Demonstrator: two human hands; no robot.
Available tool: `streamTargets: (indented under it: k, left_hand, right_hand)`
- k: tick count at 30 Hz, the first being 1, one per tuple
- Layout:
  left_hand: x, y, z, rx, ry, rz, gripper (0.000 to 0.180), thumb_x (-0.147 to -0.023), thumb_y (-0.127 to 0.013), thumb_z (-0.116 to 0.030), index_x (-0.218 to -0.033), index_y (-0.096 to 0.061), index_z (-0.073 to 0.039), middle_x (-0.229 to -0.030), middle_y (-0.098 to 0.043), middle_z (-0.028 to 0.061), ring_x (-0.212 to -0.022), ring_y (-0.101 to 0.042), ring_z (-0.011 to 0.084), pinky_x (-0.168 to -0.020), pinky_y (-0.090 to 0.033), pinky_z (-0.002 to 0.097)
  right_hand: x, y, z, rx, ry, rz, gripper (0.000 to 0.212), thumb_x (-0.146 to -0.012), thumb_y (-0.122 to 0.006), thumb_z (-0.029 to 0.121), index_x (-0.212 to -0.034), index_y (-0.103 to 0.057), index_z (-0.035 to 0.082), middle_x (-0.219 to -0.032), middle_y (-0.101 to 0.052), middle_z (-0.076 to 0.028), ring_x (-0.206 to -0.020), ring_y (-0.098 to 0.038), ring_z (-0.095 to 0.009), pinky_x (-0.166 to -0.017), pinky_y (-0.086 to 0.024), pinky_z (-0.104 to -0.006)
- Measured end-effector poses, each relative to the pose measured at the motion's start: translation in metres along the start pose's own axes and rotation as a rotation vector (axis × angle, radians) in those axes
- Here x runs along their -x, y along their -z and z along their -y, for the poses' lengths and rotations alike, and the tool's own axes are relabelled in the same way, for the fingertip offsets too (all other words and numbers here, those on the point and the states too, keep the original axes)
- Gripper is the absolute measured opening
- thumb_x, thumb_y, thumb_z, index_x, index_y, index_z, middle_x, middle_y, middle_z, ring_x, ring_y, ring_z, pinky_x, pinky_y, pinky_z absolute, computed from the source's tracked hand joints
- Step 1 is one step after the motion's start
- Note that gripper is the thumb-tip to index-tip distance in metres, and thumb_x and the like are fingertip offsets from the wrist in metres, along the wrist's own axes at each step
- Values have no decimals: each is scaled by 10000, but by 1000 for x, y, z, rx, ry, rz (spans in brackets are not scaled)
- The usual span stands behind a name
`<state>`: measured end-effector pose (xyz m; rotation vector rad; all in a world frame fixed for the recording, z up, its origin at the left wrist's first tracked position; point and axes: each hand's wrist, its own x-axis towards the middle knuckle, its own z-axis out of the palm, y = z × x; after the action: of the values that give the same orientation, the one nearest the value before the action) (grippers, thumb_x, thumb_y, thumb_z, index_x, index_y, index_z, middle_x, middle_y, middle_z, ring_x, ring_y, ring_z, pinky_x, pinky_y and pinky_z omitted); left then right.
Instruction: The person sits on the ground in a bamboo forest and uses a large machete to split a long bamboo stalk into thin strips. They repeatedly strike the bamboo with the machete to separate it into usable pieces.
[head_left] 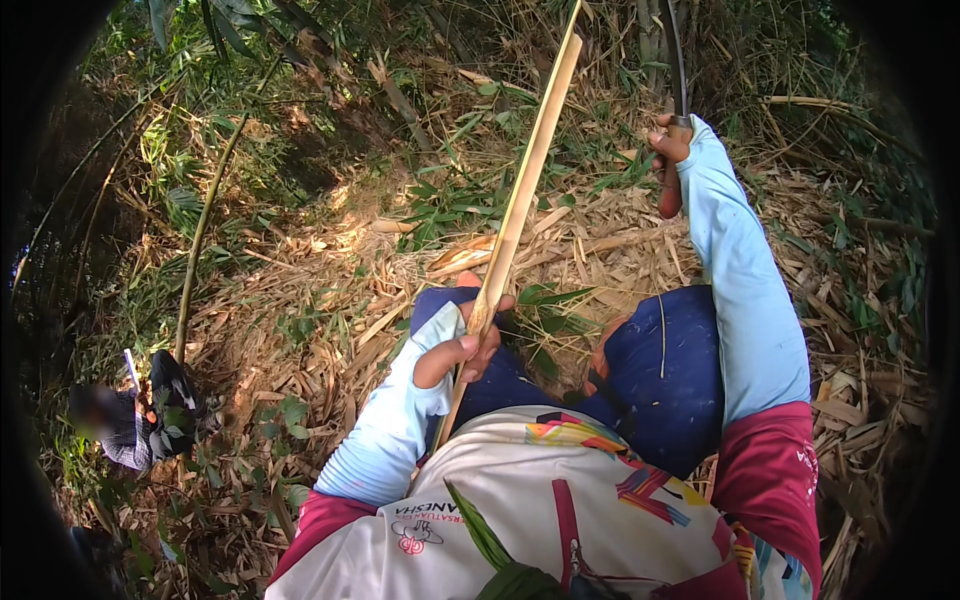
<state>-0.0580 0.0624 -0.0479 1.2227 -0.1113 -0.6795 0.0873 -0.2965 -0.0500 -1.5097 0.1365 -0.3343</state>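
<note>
A long split bamboo strip (pixel 527 182), pale on its inner face, slants from beside my waist up toward the top of the view. My left hand (pixel 462 352) is wrapped round its lower part, above my thigh. Out to the right, my right hand (pixel 672 150) grips a machete (pixel 678 75) by its reddish-brown handle, with the dark blade pointing up and away; the blade's tip is cut off by the view's top edge. Blade and bamboo strip are well apart. Light blue sleeves cover both forearms.
Dry bamboo leaves and husks (pixel 260 370) cover the ground. A thin bamboo stem (pixel 205 220) rises at the left, near another person (pixel 150 415) sitting low with a pale stick. Green undergrowth and bamboo stalks (pixel 650 45) stand ahead. A green leaf (pixel 478 527) lies against my shirt.
</note>
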Motion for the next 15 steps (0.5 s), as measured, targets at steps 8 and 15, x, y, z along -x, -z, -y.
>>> streamTargets:
  k: [8,15]
  left_hand:
    - [-8,0,7,-392,-172,-152,712,-870,-658,-335,-1436,-386,0,-840,-483,-18,-681,-427,64,-588,-355,199]
    - [-23,-15,-1,-401,-311,-269,637,-879,-652,-228,-1403,-402,33,-1061,-609,51,-843,-547,74,-719,-441,209]
  right_hand:
    - [17,-13,8,364,237,-34,340,-786,-785,226,-992,-582,48,-676,-524,8,-627,-470,-97,-565,-385,-281]
    - [66,-43,24,615,426,153,193,-833,-730,105,-979,-611,61,-725,-583,-23,-643,-512,-116,-602,-439,-286]
